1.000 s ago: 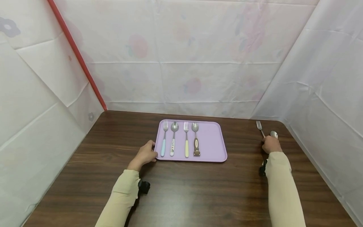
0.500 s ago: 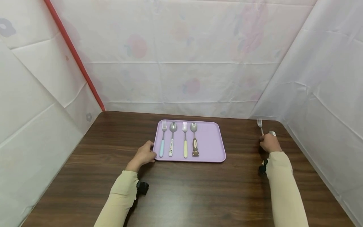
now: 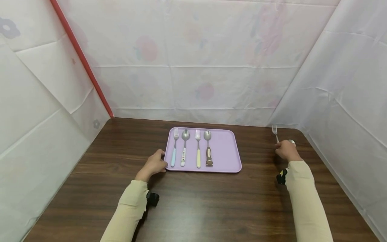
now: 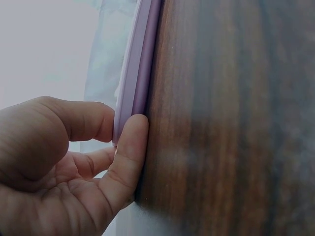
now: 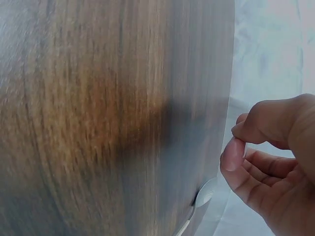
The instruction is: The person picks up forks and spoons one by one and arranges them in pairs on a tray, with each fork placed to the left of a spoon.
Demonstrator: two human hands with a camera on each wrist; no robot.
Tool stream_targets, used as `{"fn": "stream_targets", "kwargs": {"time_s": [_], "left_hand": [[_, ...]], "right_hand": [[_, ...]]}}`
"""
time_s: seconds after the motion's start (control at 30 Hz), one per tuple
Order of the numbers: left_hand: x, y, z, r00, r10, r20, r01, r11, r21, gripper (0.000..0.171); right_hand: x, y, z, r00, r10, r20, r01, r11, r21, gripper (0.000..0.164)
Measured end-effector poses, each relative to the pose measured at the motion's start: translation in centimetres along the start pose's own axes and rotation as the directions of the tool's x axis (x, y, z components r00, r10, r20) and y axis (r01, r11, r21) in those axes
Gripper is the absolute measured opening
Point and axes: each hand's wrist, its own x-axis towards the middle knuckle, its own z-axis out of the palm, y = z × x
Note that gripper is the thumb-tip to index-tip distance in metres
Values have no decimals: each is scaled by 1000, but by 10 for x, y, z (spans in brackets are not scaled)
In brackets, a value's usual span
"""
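My left hand [image 3: 154, 163] pinches the near left corner of a light purple tray [image 3: 228, 148]; in the left wrist view, the thumb and a finger meet at the tray's rim [image 4: 132, 73]. At the table's far right, my right hand [image 3: 287, 150] pinches a fork [image 3: 274, 129], its tines pointing away and its handle mostly hidden by the fingers. A spoon [image 3: 292, 142] lies just beyond that hand, its bowl also visible in the right wrist view [image 5: 204, 192].
On the tray lie a blue-handled fork [image 3: 174, 151], a white-handled spoon [image 3: 183, 153], a yellow-handled fork [image 3: 198, 154] and a brown bear-handled spoon [image 3: 208, 153], side by side. White sheets [image 3: 187, 87] enclose the dark wooden table [image 3: 211, 205].
The right hand has shifted slightly away and to the left with the fork, whose tines now point more directly away. The left hand and the tray have stayed in place.
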Motion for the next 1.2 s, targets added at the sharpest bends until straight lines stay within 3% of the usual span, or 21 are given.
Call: {"fn": "stream_targets", "kwargs": {"time_s": [0.57, 0.97, 1.2], "left_hand": [[-2, 3, -1, 1000, -21, 5, 21, 1000, -22, 45], [-1, 4, -1, 1000, -18, 13, 18, 1000, -15, 44], [-1, 3, 0, 1000, -21, 12, 21, 1000, -10, 43]], "right_hand": [[-2, 0, 4, 1000, 0, 14, 0, 1000, 29, 30], [-3, -22, 15, 995, 39, 96, -49, 994, 99, 33], [-3, -41, 17, 994, 2, 113, -16, 992, 125, 32]]}}
